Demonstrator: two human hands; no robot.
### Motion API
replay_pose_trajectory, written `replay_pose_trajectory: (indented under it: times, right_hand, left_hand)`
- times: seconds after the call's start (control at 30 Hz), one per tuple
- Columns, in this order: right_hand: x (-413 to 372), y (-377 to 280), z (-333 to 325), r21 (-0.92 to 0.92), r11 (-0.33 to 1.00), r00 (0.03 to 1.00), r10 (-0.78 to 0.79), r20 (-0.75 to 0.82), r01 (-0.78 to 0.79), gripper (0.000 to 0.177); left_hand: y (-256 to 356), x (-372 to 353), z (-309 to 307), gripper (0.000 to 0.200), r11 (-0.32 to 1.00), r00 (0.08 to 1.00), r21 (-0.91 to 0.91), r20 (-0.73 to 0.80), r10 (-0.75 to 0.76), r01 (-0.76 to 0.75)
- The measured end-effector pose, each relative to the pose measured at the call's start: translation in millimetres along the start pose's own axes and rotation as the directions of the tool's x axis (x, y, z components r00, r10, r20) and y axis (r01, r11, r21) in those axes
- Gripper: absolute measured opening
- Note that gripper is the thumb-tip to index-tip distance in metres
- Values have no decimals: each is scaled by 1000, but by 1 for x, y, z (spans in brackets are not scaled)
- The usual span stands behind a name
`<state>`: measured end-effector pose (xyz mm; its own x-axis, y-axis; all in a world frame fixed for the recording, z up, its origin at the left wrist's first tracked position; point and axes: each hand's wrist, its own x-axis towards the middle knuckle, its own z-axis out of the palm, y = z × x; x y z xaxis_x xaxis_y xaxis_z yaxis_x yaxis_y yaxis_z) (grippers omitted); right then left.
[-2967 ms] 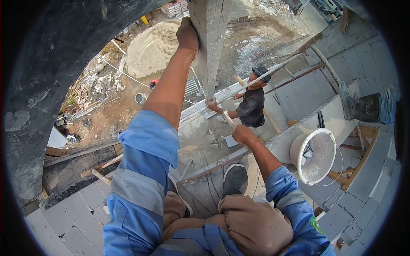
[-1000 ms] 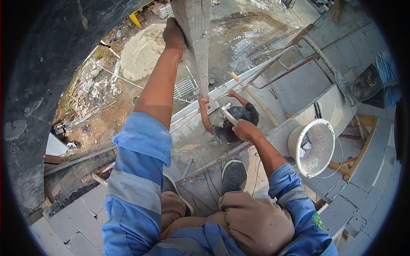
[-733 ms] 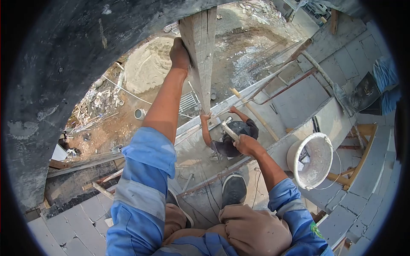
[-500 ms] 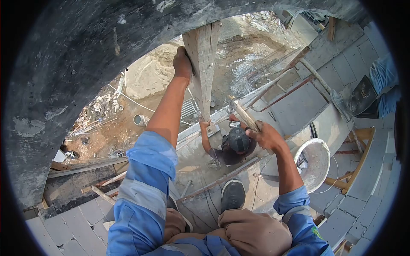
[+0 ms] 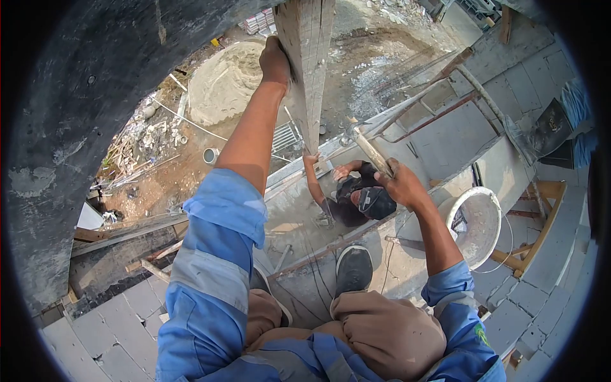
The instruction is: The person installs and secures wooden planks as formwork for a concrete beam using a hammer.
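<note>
My left hand (image 5: 275, 62) is closed on the edge of a long wooden post (image 5: 310, 70), arm stretched out ahead, its fingers partly hidden behind the wood. My right hand (image 5: 405, 184) grips a hammer (image 5: 373, 153) by its pale wooden handle, the head end pointing toward the post. Below, a co-worker in a dark cap (image 5: 377, 202) has one hand (image 5: 311, 158) at the post's lower end. That person's other hand (image 5: 344, 169) is held out beside it, fingers apart.
A dark curved panel (image 5: 70, 127) fills the upper left. To the right stand a whitish bucket (image 5: 476, 226), a wooden frame (image 5: 541, 223) and a rusty metal frame (image 5: 439, 118). My shoe (image 5: 354, 270) rests on a ledge. Sandy ground with a sand pile (image 5: 226, 83) lies far below.
The co-worker's head has turned and moved right, and their other hand has come up open beside the post. My view has tilted slightly; my hands keep their holds.
</note>
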<state>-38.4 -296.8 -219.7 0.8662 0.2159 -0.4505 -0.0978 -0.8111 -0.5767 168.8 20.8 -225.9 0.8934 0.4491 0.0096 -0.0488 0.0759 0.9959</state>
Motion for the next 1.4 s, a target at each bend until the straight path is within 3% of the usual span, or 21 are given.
replay_pose_trajectory:
  times: [0.03, 0.1, 0.17, 0.23, 0.27, 0.43, 0.5, 0.63, 0.73, 0.93, 1.03, 1.07, 1.1, 1.17, 1.23, 1.27, 1.33, 1.37, 1.4]
  right_hand:
    - [-1, -1, -5, 2, 1000, 1000, 4, 3, -4, 39]
    - [2, -9, -22, -210, 972, 979, -64, 193, 105, 39]
    - [6, -11, -24, -233, 960, 970, -106, 221, 158, 37]
    - [13, -14, -19, -254, 943, 956, -148, 255, 213, 36]
    - [17, -14, -11, -261, 943, 956, -137, 258, 205, 36]
    - [54, 23, 66, -320, 930, 945, -72, 319, 179, 38]
    - [63, 29, 92, -290, 927, 886, -86, 456, 239, 36]
    - [66, 32, 139, -308, 922, 890, -76, 449, 234, 36]
    - [76, 33, 157, -311, 918, 856, -55, 513, 246, 35]
    - [108, 40, 189, -367, 922, 895, 56, 442, 124, 24]
    - [110, 31, 177, -450, 861, 791, 99, 603, 235, 27]
    - [111, 32, 176, -446, 864, 795, 93, 599, 235, 27]
    - [111, 33, 176, -475, 858, 802, 140, 580, 194, 28]
    - [111, 39, 176, -499, 853, 809, 184, 558, 151, 30]
    - [107, 52, 174, -520, 853, 863, 287, 416, -33, 37]
    - [108, 67, 181, -513, 858, 862, 289, 417, -39, 37]
    - [106, 82, 190, -522, 851, 967, 179, 180, -60, 47]
    - [102, 82, 191, -510, 857, 966, 184, 181, -67, 47]
    - [97, 83, 191, -513, 850, 987, 156, 29, -120, 51]
  left_hand:
    - [3, -2, 1, 31, 1000, 1000, 11, 2, 7, -7]
    - [13, -8, 3, 31, 1000, 1000, 21, 7, 13, -13]
    - [19, -13, 6, 31, 979, 993, -169, -17, -115, 110]
    - [20, -12, 7, 35, 994, 996, -73, -32, -83, 80]
    - [16, -11, 7, 40, 998, 998, 25, -41, -53, 54]
    - [13, -10, 3, 31, 997, 998, -61, -25, -52, 51]
    - [21, -11, 5, 31, 995, 998, -82, -18, -65, 63]
    - [23, -17, 6, 35, 991, 996, -107, -10, -84, 82]
    - [19, -17, 8, 40, 993, 999, -109, -22, -45, 42]
    - [23, -24, 7, 38, 975, 997, -209, -9, -74, 71]
    - [17, -20, 4, 37, 973, 997, -220, -1, -72, 70]
    - [12, -18, 2, 37, 976, 998, -210, 7, -64, 64]
    - [8, -13, 0, 36, 916, 989, -373, 70, -132, 149]
    - [12, -14, 1, 35, 916, 987, -367, 77, -141, 160]
    - [14, -14, 2, 34, 917, 984, -357, 86, -158, 178]
    - [12, -12, 1, 33, 912, 982, -364, 103, -159, 186]
    - [6, -6, -4, 32, 910, 978, -364, 130, -163, 200]
    - [3, -1, -8, 29, 912, 978, -363, 154, -142, 189]
    - [-1, 1, -10, 32, 915, 976, -360, 179, -123, 181]
